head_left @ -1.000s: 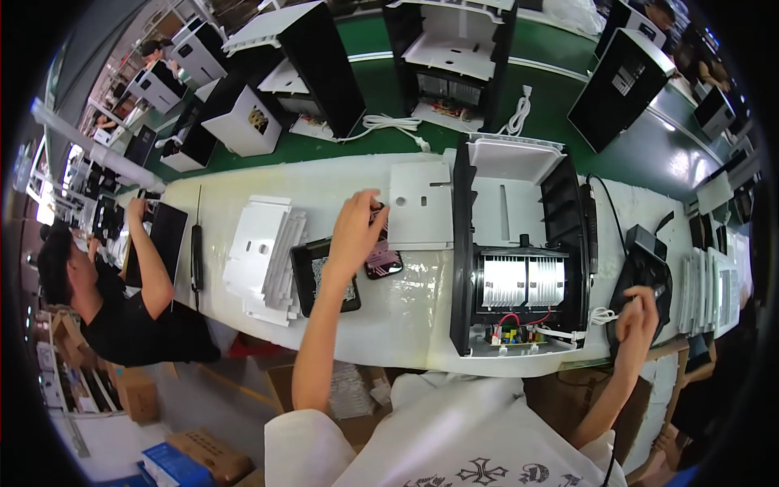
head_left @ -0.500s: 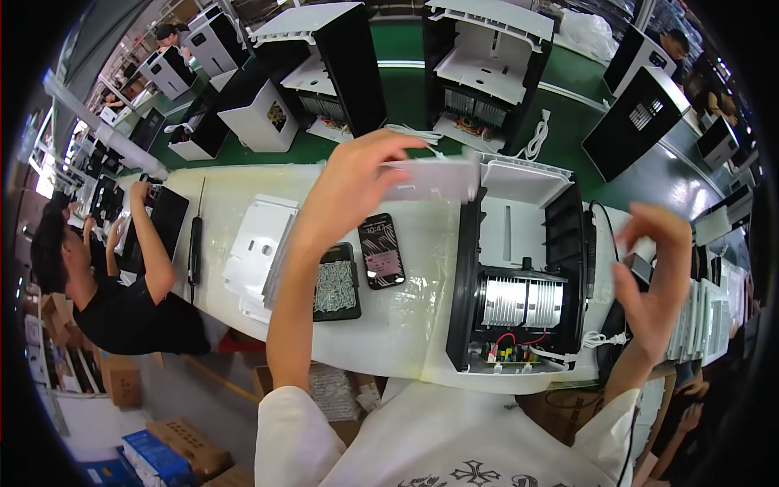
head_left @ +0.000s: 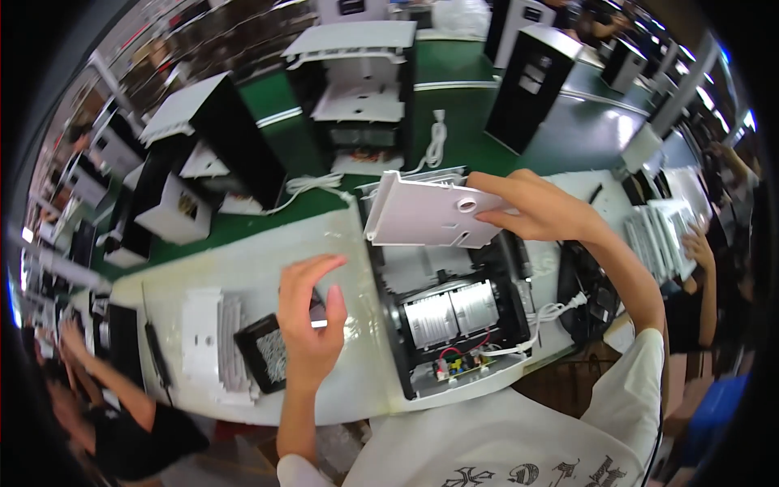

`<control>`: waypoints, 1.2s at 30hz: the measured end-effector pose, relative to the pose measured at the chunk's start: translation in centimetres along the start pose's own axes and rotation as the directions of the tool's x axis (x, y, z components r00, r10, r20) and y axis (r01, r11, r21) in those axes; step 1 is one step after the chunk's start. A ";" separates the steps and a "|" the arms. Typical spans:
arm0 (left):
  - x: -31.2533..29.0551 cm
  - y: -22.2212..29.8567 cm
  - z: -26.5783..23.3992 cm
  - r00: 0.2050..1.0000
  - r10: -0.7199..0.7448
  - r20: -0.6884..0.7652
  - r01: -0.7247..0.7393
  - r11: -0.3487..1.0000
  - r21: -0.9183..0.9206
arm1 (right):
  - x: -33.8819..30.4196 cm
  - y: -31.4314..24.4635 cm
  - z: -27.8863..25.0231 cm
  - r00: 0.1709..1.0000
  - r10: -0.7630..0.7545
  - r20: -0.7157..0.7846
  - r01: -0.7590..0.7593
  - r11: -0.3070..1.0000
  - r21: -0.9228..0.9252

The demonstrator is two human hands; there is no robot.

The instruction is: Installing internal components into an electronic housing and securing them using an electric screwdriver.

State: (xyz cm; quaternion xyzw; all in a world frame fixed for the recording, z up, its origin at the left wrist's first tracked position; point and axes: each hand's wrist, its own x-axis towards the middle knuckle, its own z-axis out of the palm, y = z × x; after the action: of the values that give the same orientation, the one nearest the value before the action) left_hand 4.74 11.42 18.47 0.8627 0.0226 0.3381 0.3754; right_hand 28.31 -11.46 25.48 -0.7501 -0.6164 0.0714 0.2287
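A white plastic panel (head_left: 430,213), with a round hole and a slot, is pinched at its right end between the thumb and fingers of my right hand (head_left: 531,204). It is held tilted over the far part of an open black and white appliance housing (head_left: 395,341). Inside that housing sit a silver finned metal block (head_left: 451,315), red wires and a small circuit board (head_left: 456,370). To its left my left hand (head_left: 311,312) is raised above the table with nothing in it, thumb and fingers apart. It partly hides the phone and a black tray of screws (head_left: 272,357).
White panels (head_left: 203,341) are stacked on the table (head_left: 341,406) at left, beside a black screwdriver (head_left: 156,353). Part-built tall appliances (head_left: 357,97) stand on the green bench beyond. A white power cord (head_left: 556,310) lies right of the housing. People work at both sides.
The white panel has passed from my left hand to my right and now hangs over the housing. My left hand has let go and come back nearer. The view has turned right.
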 end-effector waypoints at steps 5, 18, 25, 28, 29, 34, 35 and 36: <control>-5.6 -4.2 7.5 0.923 -0.350 0.160 0.385 0.837 -0.389 | -1.6 1.5 1.0 0.996 0.056 0.062 -0.060 0.996 0.067; -5.7 -4.6 7.3 0.831 -0.453 0.322 0.555 0.708 -0.436 | 0.1 -1.8 0.7 0.913 0.033 0.407 0.056 0.977 -0.205; -6.0 -3.5 5.7 0.869 -0.406 0.283 0.483 0.820 -0.307 | -0.1 2.2 8.3 0.915 -0.035 0.401 0.074 0.994 -0.082; -7.7 -3.2 1.1 0.928 -0.372 -0.002 0.372 0.928 0.016 | 0.6 2.3 8.8 0.872 0.079 0.483 -0.046 0.996 -0.081; -8.2 -2.9 -0.9 0.891 -0.431 -0.144 0.449 0.883 0.137 | 0.6 1.8 8.3 0.908 0.035 0.417 -0.050 0.998 0.025; -14.6 -8.1 -8.9 0.860 -0.502 -0.091 0.418 0.593 0.688 | -3.5 4.4 6.9 0.909 0.363 -0.206 -0.189 0.799 0.571; -15.6 -8.9 -9.3 0.829 -0.559 -0.003 0.339 0.498 0.798 | -4.9 6.8 7.5 0.826 0.469 -0.313 -0.227 0.785 0.576; -15.1 -8.6 -8.9 0.858 -0.514 0.018 0.303 0.534 0.789 | -5.5 8.2 8.3 0.833 0.461 -0.306 -0.222 0.784 0.579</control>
State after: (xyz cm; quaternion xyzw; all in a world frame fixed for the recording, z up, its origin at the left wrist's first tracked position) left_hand -10.38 18.83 8.62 0.9429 0.3185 0.0872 0.0443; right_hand 31.09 -15.74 13.65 -0.7574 -0.3565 0.1087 0.5361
